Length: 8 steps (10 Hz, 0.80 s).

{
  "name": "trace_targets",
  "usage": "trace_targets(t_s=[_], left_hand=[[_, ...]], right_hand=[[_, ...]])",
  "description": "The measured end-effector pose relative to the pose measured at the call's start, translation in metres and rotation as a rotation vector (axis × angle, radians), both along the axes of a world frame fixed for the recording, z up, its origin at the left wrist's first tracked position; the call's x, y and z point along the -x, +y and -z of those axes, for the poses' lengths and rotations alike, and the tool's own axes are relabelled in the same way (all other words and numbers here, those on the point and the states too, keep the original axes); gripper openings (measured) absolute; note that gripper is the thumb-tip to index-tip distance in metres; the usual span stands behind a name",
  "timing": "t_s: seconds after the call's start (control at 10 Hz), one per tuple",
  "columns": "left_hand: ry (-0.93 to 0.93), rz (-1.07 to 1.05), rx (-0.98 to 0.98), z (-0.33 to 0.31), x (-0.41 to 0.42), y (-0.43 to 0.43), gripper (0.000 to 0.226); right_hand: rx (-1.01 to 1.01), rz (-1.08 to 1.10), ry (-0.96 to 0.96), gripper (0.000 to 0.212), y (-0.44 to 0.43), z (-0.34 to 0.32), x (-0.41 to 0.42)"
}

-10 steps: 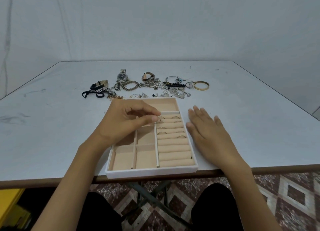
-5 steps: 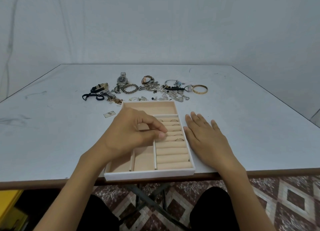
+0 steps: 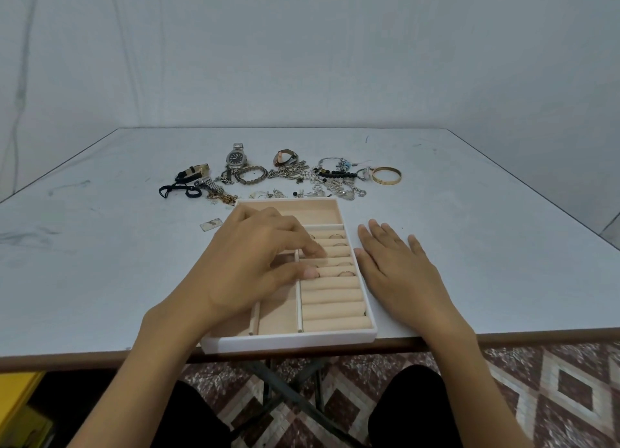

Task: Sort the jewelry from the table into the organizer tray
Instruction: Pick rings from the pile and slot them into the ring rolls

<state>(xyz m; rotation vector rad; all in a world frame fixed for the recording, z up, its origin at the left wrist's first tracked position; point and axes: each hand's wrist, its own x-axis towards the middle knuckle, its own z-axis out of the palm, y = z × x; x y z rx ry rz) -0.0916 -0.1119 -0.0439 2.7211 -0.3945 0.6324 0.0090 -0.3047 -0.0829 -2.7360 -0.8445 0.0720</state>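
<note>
Plain white wall stands behind a pale grey worktop [image 3: 100,246], where a cream-lined organizer tray with a white rim [image 3: 288,342] sits at the near edge. The left hand [image 3: 255,263] is curled over the tray's ring rolls, fingertips [image 3: 318,252] on the padded rows. I cannot tell whether its grip pinches a ring or only presses one in. The right hand [image 3: 396,266] lies flat on the worktop just beside the tray's right wall, its grip released.

A few thin metal rings [image 3: 336,236] already sit in the rolls, so ring sorting looks to be under way. The heap of unsorted jewelry [image 3: 302,174] beyond the tray, with a steel wristwatch with a dark dial [image 3: 236,157] and a gold bangle [image 3: 386,175], probably comes next, and calls for untangling chains.

No brand or writing is legible.
</note>
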Motion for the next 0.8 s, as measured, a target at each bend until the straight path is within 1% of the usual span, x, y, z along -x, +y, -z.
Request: trace_targets(t_s=[0.1, 0.3, 0.8], left_hand=[[-0.073, -0.006, 0.002, -0.0008, 0.0047, 0.0014, 0.026], [-0.027, 0.035, -0.011, 0.0051, 0.0113, 0.0032, 0.026], [0.002, 0.008, -0.05, 0.0044, 0.0089, 0.0026, 0.027]], right_hand=[[-0.006, -0.001, 0.003, 0.054, 0.0001, 0.0001, -0.0002], [-0.008, -0.003, 0.01, 0.054, 0.0001, -0.0008, 0.0], [-0.003, -0.007, 0.007, 0.055, -0.0003, -0.001, 0.0004]])
